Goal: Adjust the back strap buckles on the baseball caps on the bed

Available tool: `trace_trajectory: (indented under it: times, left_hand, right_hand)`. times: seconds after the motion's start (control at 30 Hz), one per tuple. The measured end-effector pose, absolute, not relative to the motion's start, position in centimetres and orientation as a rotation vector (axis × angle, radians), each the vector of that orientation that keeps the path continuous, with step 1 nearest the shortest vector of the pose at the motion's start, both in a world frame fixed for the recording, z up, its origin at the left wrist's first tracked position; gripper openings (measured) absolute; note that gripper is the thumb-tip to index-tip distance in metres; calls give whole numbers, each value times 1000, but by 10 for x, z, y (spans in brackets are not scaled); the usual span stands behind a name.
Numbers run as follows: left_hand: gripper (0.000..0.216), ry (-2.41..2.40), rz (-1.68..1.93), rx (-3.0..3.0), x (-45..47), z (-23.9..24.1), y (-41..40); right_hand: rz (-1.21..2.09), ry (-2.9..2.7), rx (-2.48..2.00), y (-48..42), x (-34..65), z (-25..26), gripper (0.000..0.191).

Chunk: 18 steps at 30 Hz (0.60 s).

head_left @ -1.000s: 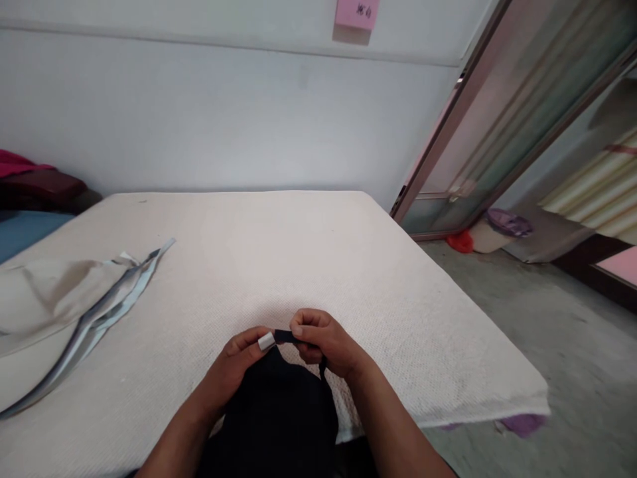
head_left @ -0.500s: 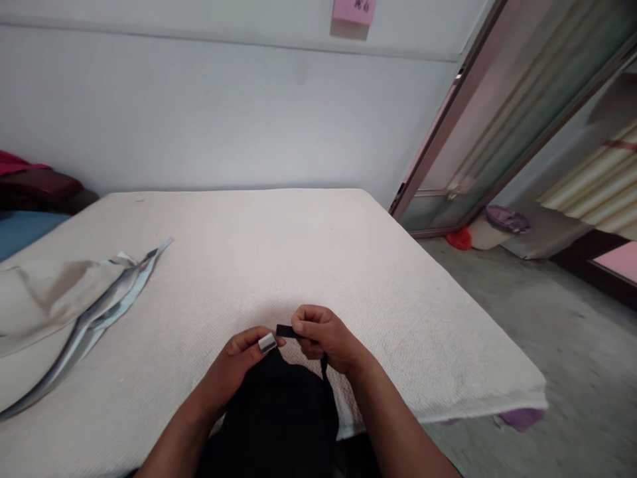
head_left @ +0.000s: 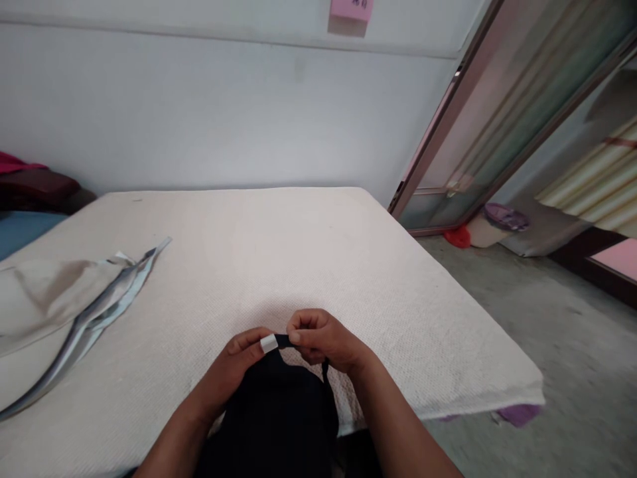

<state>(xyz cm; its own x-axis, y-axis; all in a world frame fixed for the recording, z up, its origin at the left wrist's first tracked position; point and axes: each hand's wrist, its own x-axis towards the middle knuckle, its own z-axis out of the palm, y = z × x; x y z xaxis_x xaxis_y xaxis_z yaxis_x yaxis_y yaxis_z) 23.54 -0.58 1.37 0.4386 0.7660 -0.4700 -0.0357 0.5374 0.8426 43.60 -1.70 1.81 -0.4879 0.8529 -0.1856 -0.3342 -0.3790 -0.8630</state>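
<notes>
A black cap (head_left: 279, 418) lies at the near edge, below my hands, with its arched back opening facing away from me. My left hand (head_left: 233, 368) pinches a silver metal buckle (head_left: 269, 343) at one side of that opening. From the other side comes a black strap (head_left: 283, 341), gripped between the thumb and fingers of my right hand (head_left: 326, 342). The strap's end meets the buckle; whether it has passed through cannot be seen. Fingertips partly cover both pieces.
A white textured cloth covers the table (head_left: 249, 245). Nested beige caps (head_left: 44, 305) with pale edging sit at the left. Behind stands a white wall (head_left: 223, 113) with a pink note (head_left: 351, 9). A glass sliding door (head_left: 448, 146) and a bin (head_left: 497, 226) are at the right.
The strap's end, just short of the buckle before, is now at it. My right hand has shifted slightly left, and the buckle has turned so its face looks plain and bright.
</notes>
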Motion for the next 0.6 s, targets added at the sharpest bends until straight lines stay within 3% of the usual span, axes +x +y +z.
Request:
trace_trajectory:
  times: [0.6]
  left_hand:
    - [24, 906, 404, 1067, 241, 22, -7]
  right_hand:
    - [2052, -1085, -852, -16, 440, 22, 15]
